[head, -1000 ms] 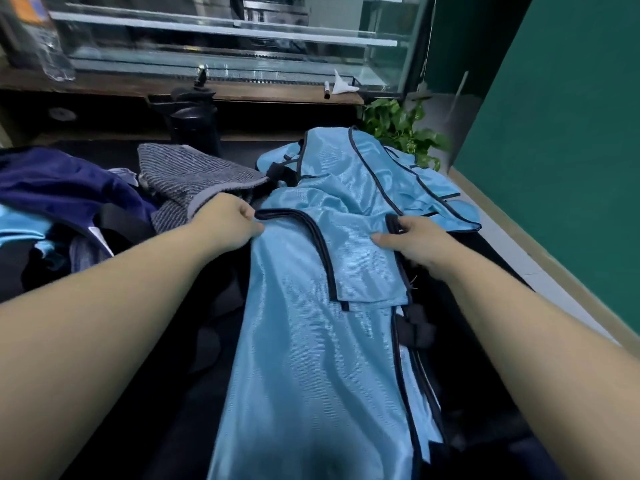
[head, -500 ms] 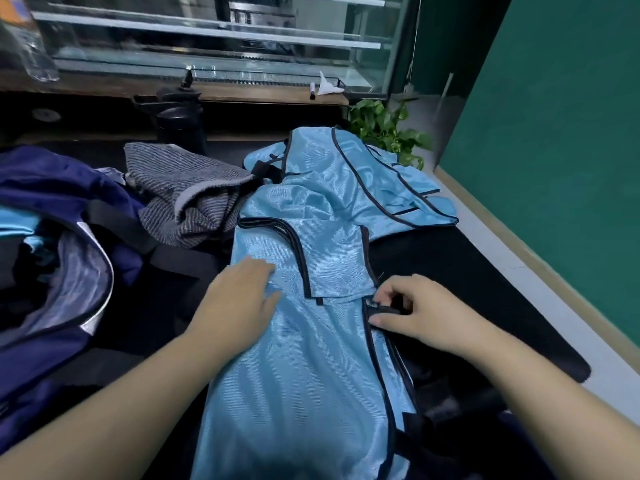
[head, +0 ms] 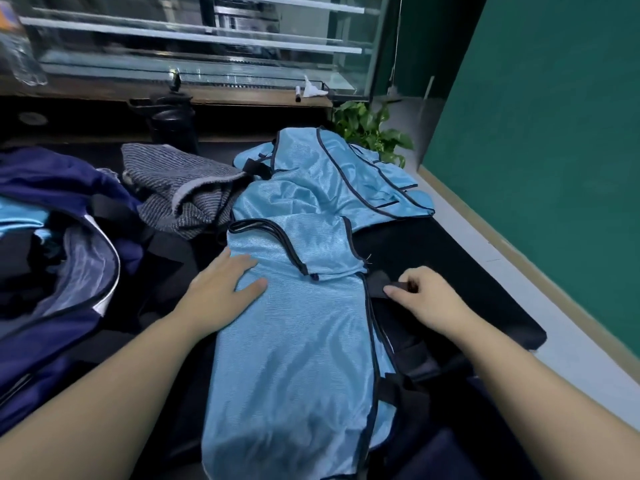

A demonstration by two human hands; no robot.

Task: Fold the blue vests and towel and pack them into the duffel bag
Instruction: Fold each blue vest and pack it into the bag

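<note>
Head view: the near blue vest (head: 294,341) lies lengthwise on the dark table (head: 450,258). The left hand (head: 221,289) presses it flat, fingers released; the right hand (head: 426,296) pinches its black strap (head: 379,284). Left of the vest sit the towel (head: 180,195) and duffel bag (head: 69,271).

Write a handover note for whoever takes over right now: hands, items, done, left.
Left hand: flat, pressing on the near vest.
Right hand: fingers pinching a black strap at that vest's right edge.
Near vest lies lengthwise on the dark table, part folded. More vests are heaped behind it; the grey striped towel lies crumpled left of them.
Duffel bag is open at left, something blue already inside.
Left: finish this fold, fold the heap and towel, pack everything.
</note>
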